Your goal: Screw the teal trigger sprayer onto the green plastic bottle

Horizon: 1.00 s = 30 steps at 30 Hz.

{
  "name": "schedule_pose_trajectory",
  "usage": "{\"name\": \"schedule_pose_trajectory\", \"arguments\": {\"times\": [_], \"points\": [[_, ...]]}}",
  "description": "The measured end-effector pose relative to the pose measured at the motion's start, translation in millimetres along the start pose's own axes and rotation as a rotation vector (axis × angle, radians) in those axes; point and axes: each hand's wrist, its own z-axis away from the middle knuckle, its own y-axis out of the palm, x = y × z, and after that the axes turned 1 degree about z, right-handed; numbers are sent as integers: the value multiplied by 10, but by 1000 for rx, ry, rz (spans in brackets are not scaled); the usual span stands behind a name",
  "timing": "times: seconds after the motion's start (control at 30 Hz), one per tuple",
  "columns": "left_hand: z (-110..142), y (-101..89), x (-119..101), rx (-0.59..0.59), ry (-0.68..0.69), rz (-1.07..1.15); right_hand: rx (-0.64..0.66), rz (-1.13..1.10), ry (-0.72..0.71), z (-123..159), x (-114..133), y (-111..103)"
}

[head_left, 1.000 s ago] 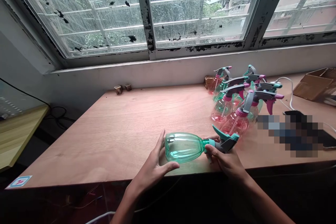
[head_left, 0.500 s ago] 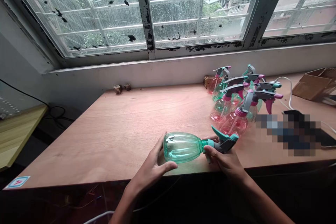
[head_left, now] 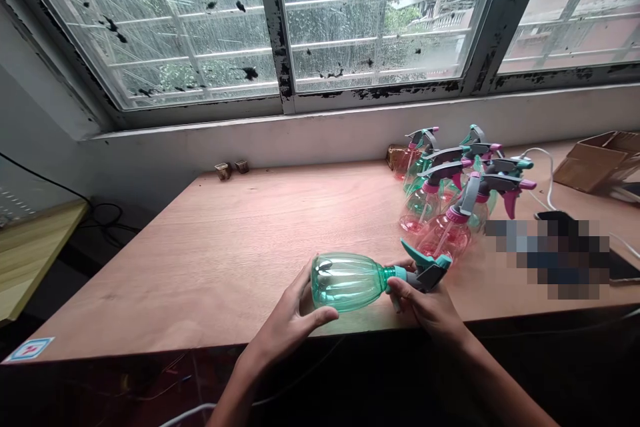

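A clear green spray bottle (head_left: 349, 281) lies sideways between my hands, just above the table's front edge. My left hand (head_left: 296, 312) cups its base, with the thumb below and the other fingers behind it. At the neck, my right hand (head_left: 425, 303) is closed around the collar and the grey and teal spray head (head_left: 429, 267). Some of the right fingers are hidden behind the bottle. Beyond, several pink and green spray bottles (head_left: 447, 233) stand upright in a cluster, their triggers pointing right.
The wooden table (head_left: 240, 247) runs up to the wall under the window. Two small cups (head_left: 223, 171) sit at the back left. To the right are a cardboard box (head_left: 595, 163), a white cable (head_left: 552, 180) and a dark, partly blurred-out item. A sticker (head_left: 29, 349) marks the front left corner.
Both hands and the green bottle hold nearly still. The whole view has shifted very slightly; nothing was taken up or let go.
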Motion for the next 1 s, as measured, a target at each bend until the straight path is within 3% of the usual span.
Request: {"name": "schedule_pose_trajectory", "arguments": {"times": [0.13,0.4,0.6,0.83,1.0], "points": [[-1,8,-6,-33,32,-127,-28,-45,-11,-15,27,15],[0,2,-24,-17,-41,-61,2,52,37,36,-3,-8],[-28,18,29,-82,48,-185,6,-9,35,3,14,3],[10,-11,-10,-39,-28,39,10,-14,45,16,34,14],[0,-21,-10,-38,-13,-109,13,-25,23,3,33,14]]}}
